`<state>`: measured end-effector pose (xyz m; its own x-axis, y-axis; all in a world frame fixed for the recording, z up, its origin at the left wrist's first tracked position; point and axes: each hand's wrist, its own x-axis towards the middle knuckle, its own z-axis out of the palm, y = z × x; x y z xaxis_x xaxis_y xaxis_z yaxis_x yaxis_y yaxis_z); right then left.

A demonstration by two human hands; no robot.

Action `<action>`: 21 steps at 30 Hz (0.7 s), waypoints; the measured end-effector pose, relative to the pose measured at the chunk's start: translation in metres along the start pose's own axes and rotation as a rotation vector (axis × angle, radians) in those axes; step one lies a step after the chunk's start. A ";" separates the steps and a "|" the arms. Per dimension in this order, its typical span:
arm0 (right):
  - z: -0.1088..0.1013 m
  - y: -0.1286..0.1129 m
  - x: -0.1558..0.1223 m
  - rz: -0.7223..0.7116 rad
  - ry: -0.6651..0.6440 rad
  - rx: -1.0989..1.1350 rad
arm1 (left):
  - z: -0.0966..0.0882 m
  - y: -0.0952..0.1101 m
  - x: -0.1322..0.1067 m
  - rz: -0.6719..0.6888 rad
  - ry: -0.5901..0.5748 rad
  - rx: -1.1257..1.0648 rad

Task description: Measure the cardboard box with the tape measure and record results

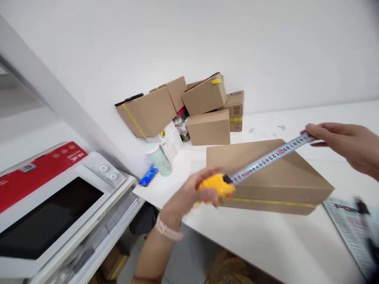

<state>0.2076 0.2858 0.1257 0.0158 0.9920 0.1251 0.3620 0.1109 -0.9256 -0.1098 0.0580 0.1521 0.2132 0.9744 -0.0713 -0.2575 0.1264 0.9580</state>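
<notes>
The yellow tape measure [215,184] is near the centre of the frame, its blade [266,159] drawn out towards the right edge, above a closed cardboard box [251,157]. The left hand [194,191] is curled round the case, its mouth facing right, probably so the blade can run out freely. The right hand [340,144] pinches the blade's end between thumb and fingers; with the two hands well apart, the strip runs straight, its numbers facing up. Whether the blade touches the box is hard to judge from this angle.

The pinching fingers hide the blade's tip, and the right forearm is cut off by the frame. At lower right, a printed sheet [340,217] on the white table [251,240] runs out of view, with a dark thing [363,207] over it too blurred to name. At upper centre, stacked cartons [207,96] lean together, partly covering small items [182,126]. The microwave [56,217] is cropped at the left edge.
</notes>
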 end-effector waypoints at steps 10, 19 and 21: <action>0.083 -0.042 0.034 -0.271 -0.396 -0.295 | 0.095 -0.094 0.019 -0.061 0.056 -0.354; 0.093 -0.024 0.039 -0.347 -0.548 -0.220 | 0.111 -0.131 0.030 -0.084 0.055 -0.463; 0.093 -0.023 0.038 -0.361 -0.562 -0.221 | 0.113 -0.140 0.031 -0.101 0.041 -0.464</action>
<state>0.1128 0.3264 0.1185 -0.6034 0.7827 0.1524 0.4359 0.4838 -0.7589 0.0397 0.0493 0.0471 0.2239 0.9583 -0.1777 -0.6330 0.2816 0.7211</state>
